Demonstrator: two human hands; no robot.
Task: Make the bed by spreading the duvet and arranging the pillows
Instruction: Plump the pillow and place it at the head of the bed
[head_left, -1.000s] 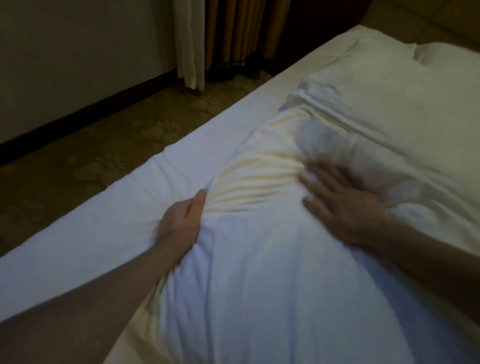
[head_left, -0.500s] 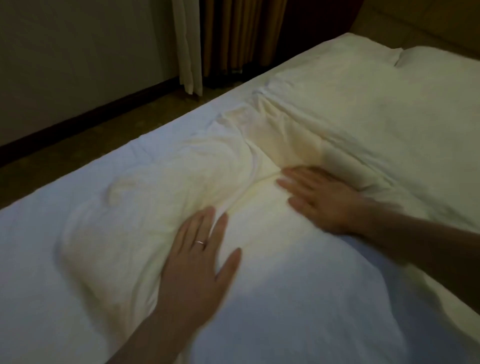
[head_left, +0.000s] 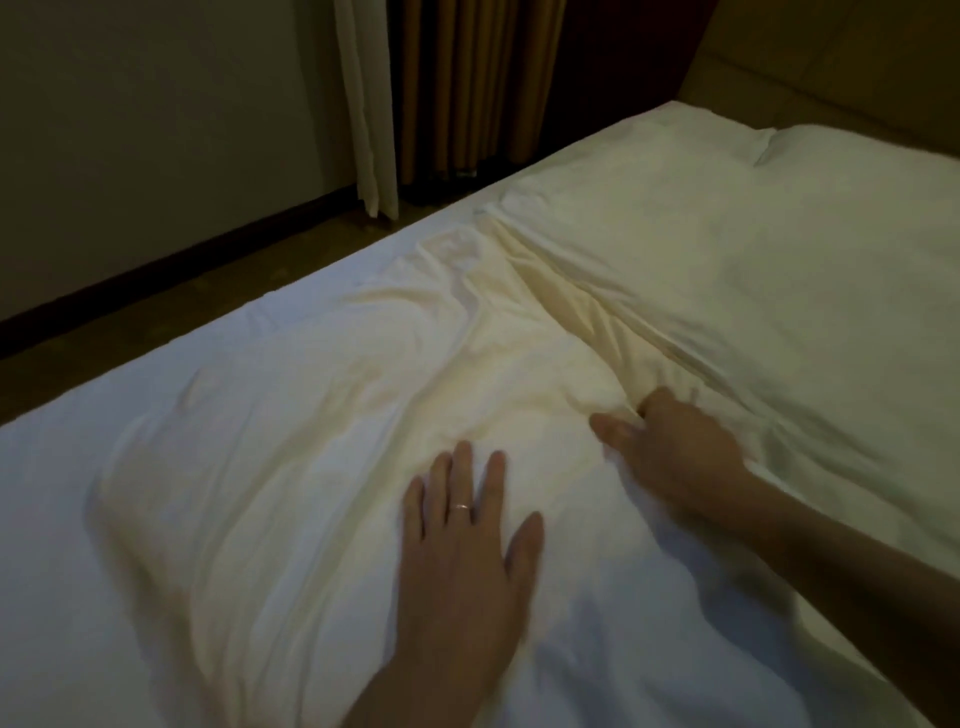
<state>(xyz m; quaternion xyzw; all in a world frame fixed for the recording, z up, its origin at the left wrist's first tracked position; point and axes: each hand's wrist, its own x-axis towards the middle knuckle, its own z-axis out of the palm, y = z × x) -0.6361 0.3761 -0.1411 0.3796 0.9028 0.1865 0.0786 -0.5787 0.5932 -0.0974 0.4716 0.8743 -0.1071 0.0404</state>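
A white duvet (head_left: 322, 441) lies rumpled across the bed, with folds running toward the head end. My left hand (head_left: 467, 551), a ring on one finger, rests flat on it with straight fingers. My right hand (head_left: 670, 457) lies just to the right, its fingers curled into a bunched fold of the duvet where it meets the pillow. A white pillow (head_left: 727, 249) lies flat at the head of the bed, and a second pillow (head_left: 872, 156) sits beside it at the far right.
The bed's left edge (head_left: 156, 364) runs diagonally, with dark patterned floor (head_left: 156, 317) beyond it. A pale wall (head_left: 156, 130) and curtains (head_left: 457, 88) stand at the back. A padded headboard (head_left: 831, 57) rises behind the pillows.
My left hand let go of the bunched duvet and now lies flat on it. My right hand went from flat to curling into a fold. The duvet spread out to the left.
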